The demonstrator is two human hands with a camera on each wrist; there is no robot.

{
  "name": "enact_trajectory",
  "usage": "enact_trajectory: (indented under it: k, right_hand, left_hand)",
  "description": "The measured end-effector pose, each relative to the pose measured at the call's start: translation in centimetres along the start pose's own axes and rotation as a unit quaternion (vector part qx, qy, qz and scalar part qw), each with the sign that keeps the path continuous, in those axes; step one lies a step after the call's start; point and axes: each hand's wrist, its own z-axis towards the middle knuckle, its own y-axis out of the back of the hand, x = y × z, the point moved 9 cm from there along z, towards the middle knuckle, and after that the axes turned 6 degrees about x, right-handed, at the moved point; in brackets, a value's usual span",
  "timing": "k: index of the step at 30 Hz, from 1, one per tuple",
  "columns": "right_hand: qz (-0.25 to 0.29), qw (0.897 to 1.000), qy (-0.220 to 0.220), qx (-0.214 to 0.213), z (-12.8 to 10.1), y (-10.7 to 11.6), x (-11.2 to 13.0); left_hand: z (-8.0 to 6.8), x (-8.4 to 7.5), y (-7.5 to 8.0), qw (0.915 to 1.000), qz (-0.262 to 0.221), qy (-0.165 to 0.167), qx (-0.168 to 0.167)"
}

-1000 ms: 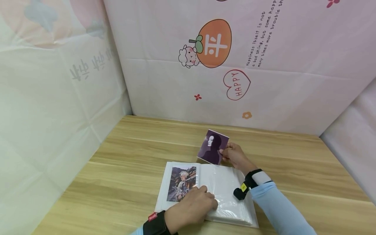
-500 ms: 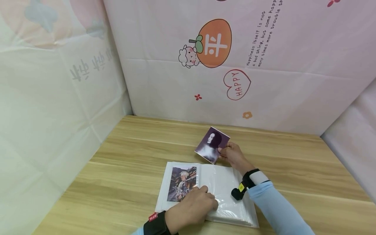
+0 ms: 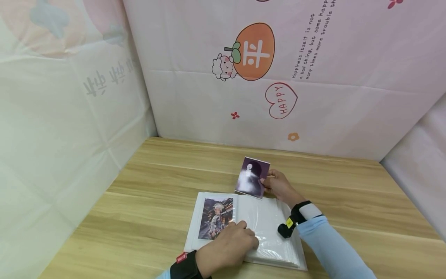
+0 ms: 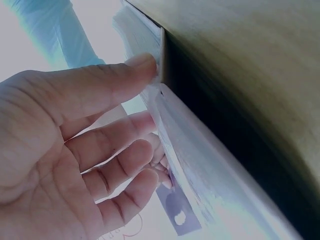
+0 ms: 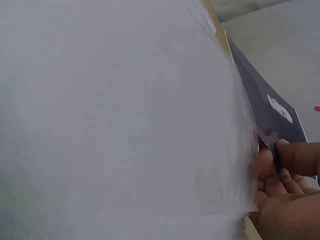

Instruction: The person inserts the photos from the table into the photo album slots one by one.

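My right hand [image 3: 280,188] pinches a purple portrait photo [image 3: 251,176] by its right edge, thumb on the front. The photo is tilted, its lower edge overlapping the top of the album's right page in the head view. A white photo album [image 3: 271,217] lies spread on the table, its right page a clear plastic sleeve. My left hand [image 3: 228,246] rests across the album's middle, fingers slightly bent. In the left wrist view its thumb [image 4: 142,70] touches the album's lower edge by the fold. Behind the sleeve in the right wrist view, the photo [image 5: 265,95] shows partly.
Another photo [image 3: 212,224], of a person in a white headdress, sits in the album's left page, partly covered by my left hand. The wooden table [image 3: 139,217] meets a printed white cloth [image 3: 195,108] at the back. More cloth hangs at both sides.
The purple photo moved up and tilted left half a second ago; now it is lower and more upright, its bottom edge at the sleeve's top. My left hand has stayed in place.
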Motion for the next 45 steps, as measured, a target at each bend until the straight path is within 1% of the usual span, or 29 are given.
enact_trajectory:
  k: [4, 7, 9, 11, 15, 18, 21, 25, 29, 31, 36, 45]
  right_hand:
    - [0.003, 1.0, 0.005, 0.008, -0.1, 0.4, -0.1]
    - [0.024, 0.999, 0.01, 0.02, -0.1, 0.6, -0.2]
    - [0.02, 0.999, 0.015, 0.025, -0.2, 0.8, -0.1]
    - [0.007, 0.999, 0.021, 0.034, -0.2, 1.0, 0.0]
    - [-0.052, 0.997, 0.035, 0.035, -0.2, 1.5, 0.5]
    - [-0.074, 0.995, 0.044, 0.042, -0.4, 1.6, 0.8]
    - [-0.097, 0.993, 0.051, 0.044, -0.4, 1.6, 1.0]
    - [-0.113, 0.991, 0.058, 0.041, -0.5, 1.8, 1.2]
    - [-0.12, 0.99, 0.063, 0.035, -0.4, 2.0, 1.3]
    - [-0.121, 0.991, 0.059, 0.028, -0.4, 2.1, 1.2]
    - [-0.126, 0.99, 0.062, 0.032, -0.5, 2.1, 1.2]
    - [-0.12, 0.989, 0.051, 0.07, -0.9, 1.7, 0.6]
  left_hand:
    - [0.0, 0.1, -0.2, 0.9999, -0.006, 0.004, 0.01]
    - [0.0, 0.1, -0.3, 0.9997, -0.013, 0.007, 0.017]
    - [-0.1, 0.1, -0.4, 0.9996, -0.019, 0.009, 0.02]
    - [-0.1, 0.1, -0.4, 0.9994, -0.025, 0.01, 0.022]
    - [-0.1, 0.1, -0.4, 0.9993, -0.032, 0.009, 0.02]
    - [-0.1, 0.1, -0.4, 0.9991, -0.038, 0.008, 0.019]
    - [-0.1, 0.1, -0.4, 0.9993, -0.033, 0.005, 0.02]
    - [-0.1, 0.0, -0.4, 0.9997, -0.014, 0.001, 0.018]
    - [-0.1, 0.0, -0.4, 0.9997, -0.013, 0.002, 0.019]
    - [-0.1, 0.0, -0.5, 0.9996, -0.016, 0.003, 0.022]
    - [-0.1, 0.0, -0.6, 0.9993, -0.023, 0.005, 0.028]
    - [-0.1, 0.0, -0.7, 0.9992, -0.022, 0.007, 0.031]
